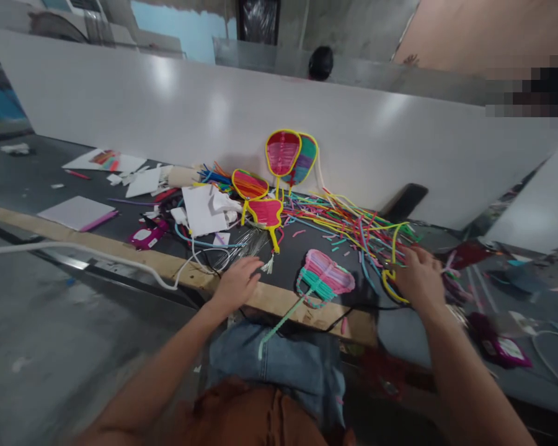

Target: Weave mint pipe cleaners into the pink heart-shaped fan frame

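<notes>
My left hand (238,282) lies at the table's front edge, fingers stretched out, with nothing in it. Just beyond it is a bundle of thin clear strips (248,243). My right hand (419,280) reaches over the right end of a heap of coloured pipe cleaners (348,218). Its thumb is at a bent yellow pipe cleaner (389,288); blur hides whether the fingers grip it. Between my hands, a pink, lilac and teal fan-like piece (326,275) made of pipe cleaners lies on the table, its pale green stem (281,325) hanging over the edge towards my lap.
Yellow-rimmed fans (283,153) lean on a white partition (204,111). A red butterfly-shaped one (265,212) lies in front. Purple glue guns (147,235) are at left and right. A dark phone-like slab (407,201) leans at the back. A white cable (134,263) crosses the left edge.
</notes>
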A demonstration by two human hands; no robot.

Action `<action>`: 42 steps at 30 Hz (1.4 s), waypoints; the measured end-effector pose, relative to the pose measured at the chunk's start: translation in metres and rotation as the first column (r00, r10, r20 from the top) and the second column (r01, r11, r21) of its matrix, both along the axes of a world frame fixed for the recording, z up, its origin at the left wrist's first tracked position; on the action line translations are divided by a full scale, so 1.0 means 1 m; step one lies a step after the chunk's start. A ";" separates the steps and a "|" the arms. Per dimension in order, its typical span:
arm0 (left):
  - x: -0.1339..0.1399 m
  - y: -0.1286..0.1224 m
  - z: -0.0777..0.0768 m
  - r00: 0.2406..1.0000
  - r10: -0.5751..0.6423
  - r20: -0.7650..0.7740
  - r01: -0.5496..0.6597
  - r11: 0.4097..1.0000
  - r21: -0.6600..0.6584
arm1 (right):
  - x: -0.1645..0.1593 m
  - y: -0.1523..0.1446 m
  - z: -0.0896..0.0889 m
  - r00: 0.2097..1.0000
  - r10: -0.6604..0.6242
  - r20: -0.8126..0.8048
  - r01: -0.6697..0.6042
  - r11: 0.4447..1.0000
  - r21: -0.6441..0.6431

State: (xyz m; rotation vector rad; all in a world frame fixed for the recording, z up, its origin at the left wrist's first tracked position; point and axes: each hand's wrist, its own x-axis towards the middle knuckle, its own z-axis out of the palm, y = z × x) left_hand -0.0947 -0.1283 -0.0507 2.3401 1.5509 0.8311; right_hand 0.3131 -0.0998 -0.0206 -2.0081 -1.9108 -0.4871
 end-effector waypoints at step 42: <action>0.088 0.046 0.054 0.966 -0.218 0.138 0.218 0.976 0.017 | 0.002 0.251 -0.026 0.999 -0.014 -0.043 -0.008 0.888 -0.459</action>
